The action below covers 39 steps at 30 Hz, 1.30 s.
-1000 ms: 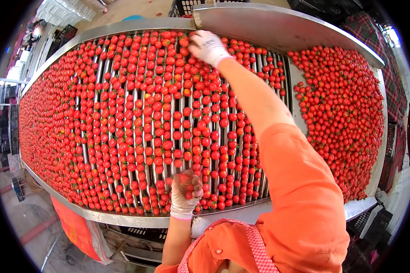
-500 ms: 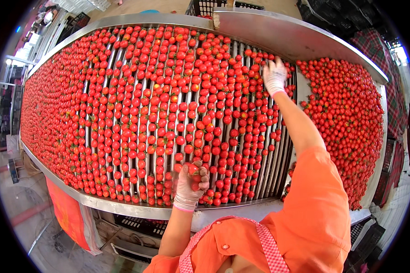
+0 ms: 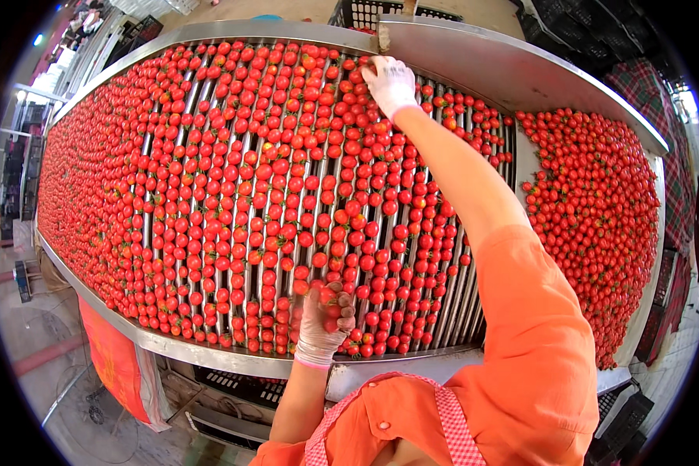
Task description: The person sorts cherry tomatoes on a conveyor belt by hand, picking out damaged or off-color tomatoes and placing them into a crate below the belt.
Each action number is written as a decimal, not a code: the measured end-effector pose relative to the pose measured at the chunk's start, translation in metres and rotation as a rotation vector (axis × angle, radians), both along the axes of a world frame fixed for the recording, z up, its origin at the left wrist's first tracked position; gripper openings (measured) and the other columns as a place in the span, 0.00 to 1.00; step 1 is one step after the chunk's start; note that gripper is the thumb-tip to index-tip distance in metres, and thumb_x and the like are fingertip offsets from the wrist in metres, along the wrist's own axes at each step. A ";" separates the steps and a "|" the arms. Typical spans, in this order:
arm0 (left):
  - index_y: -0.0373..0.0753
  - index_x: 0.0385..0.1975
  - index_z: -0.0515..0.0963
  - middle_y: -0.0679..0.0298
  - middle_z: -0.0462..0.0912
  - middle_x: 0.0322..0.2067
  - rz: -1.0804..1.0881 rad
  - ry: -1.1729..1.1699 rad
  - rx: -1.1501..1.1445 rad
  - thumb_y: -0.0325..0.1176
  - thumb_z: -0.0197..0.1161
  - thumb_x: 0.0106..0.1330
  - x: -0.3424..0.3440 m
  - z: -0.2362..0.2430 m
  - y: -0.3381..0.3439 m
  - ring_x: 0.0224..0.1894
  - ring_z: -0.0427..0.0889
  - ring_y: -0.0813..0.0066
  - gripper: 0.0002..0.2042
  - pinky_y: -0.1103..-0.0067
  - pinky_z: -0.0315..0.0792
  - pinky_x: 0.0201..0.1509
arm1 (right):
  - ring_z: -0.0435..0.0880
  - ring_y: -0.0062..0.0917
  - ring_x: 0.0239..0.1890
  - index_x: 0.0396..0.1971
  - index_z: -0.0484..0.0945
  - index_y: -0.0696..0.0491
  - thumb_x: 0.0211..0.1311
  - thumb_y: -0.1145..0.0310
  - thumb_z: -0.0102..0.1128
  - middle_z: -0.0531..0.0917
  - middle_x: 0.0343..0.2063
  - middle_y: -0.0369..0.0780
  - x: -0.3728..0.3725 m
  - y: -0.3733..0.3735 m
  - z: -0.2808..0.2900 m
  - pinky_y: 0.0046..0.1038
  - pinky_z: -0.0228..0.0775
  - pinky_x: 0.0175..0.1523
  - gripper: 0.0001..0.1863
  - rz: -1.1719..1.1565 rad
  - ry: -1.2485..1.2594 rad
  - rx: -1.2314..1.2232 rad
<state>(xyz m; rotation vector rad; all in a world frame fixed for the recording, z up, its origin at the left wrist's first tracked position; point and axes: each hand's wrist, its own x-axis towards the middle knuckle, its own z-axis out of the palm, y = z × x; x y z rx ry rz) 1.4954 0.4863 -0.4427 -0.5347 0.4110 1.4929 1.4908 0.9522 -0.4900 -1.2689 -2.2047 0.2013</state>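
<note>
Small red tomatoes [image 3: 264, 171] lie in rows along the metal rollers [image 3: 462, 301] of a long bed, with a denser heap [image 3: 590, 225] on the surface past its right end. Near the bed's near edge, the gloved left hand [image 3: 324, 322] is cupped, thumb and fingers curled partway round a small clutch of tomatoes; with several smooth, round fruits in one palm, one could slip past the fingertips and drop among the rows, or bruise if the grip tightens. The gloved right hand [image 3: 392, 84] is at the far side, by the corner of the steel guard panel [image 3: 520, 70], back upward and fingers bent over the fruit; pressing there could split skins or jostle the crowded tomatoes beside it, and a fingertip might be pinched between rollers if they turn. The near side rail [image 3: 210, 355] looks low, so a bumped tomato might roll over it. Whether the right hand grips anything is hard to say, as its palm is hidden. The number in the left palm is unclear too, because fingers and blur mask it. The right forearm and orange sleeve [image 3: 536, 287] cover part of the bed, the fruit at the far left shrinks into a speckled mass, and the black crate [image 3: 245, 386] under the rail shows only in part.
</note>
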 end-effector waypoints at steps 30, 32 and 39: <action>0.44 0.47 0.76 0.62 0.81 0.36 0.042 0.008 0.045 0.55 0.60 0.68 0.026 -0.007 0.007 0.33 0.79 0.69 0.20 0.81 0.72 0.29 | 0.78 0.19 0.29 0.51 0.79 0.53 0.56 0.60 0.71 0.86 0.34 0.35 0.010 0.032 0.000 0.23 0.70 0.35 0.24 0.281 0.759 -1.108; 0.45 0.46 0.79 0.62 0.84 0.40 0.070 0.035 0.055 0.56 0.59 0.67 0.024 -0.007 0.011 0.41 0.81 0.66 0.21 0.79 0.74 0.30 | 0.72 0.14 0.24 0.51 0.80 0.52 0.59 0.60 0.69 0.84 0.33 0.31 0.026 0.009 0.009 0.19 0.63 0.28 0.21 0.331 0.819 -1.104; 0.42 0.47 0.77 0.56 0.73 0.62 0.276 0.078 0.173 0.51 0.58 0.69 0.022 0.001 0.047 0.68 0.66 0.50 0.19 0.49 0.72 0.62 | 0.80 0.19 0.39 0.40 0.82 0.55 0.61 0.66 0.65 0.82 0.35 0.35 0.100 -0.189 0.055 0.23 0.73 0.46 0.11 0.743 0.339 -1.143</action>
